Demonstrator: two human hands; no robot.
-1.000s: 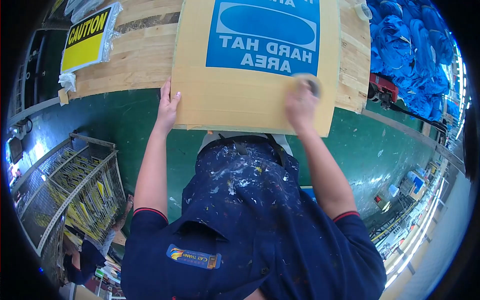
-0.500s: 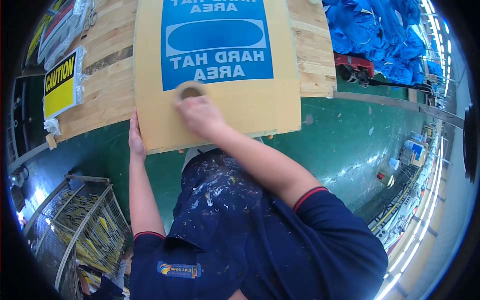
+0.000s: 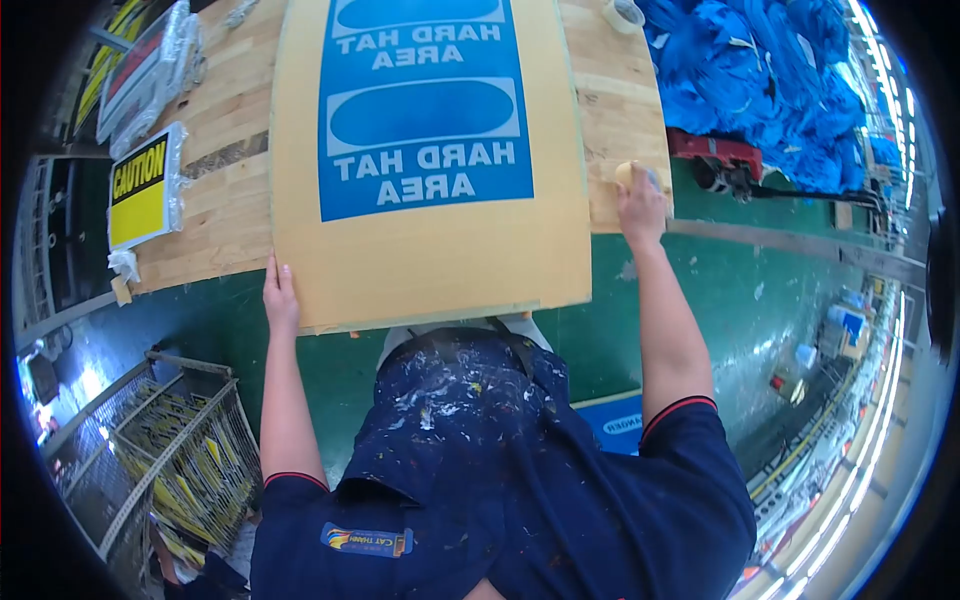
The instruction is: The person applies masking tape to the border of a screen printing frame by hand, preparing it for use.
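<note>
A large yellow-tan sheet (image 3: 430, 265) lies on the wooden table, bearing a blue printed panel (image 3: 425, 140) with mirrored white "HARD HAT AREA" lettering. Against the sheet's left edge, near its front corner, rests my left hand (image 3: 282, 300); its visible fingers are stretched out along that edge. To the right of the sheet, over the table's right side, my right hand (image 3: 643, 208) is closed around a roll of tape (image 3: 625, 175). Part of the roll is hidden by the fingers.
Shrink-wrapped "CAUTION" signs (image 3: 140, 190) lie on the table's left. A pile of blue material (image 3: 750, 90) and a red machine (image 3: 715, 155) are at right. A small cup (image 3: 624, 14) stands at the back. A wire cage (image 3: 170, 450) holds yellow pieces at lower left.
My right hand has moved from the sheet below the blue panel to the table's right side, carrying the tape roll. My left hand stays at the sheet's edge. The view has shifted.
</note>
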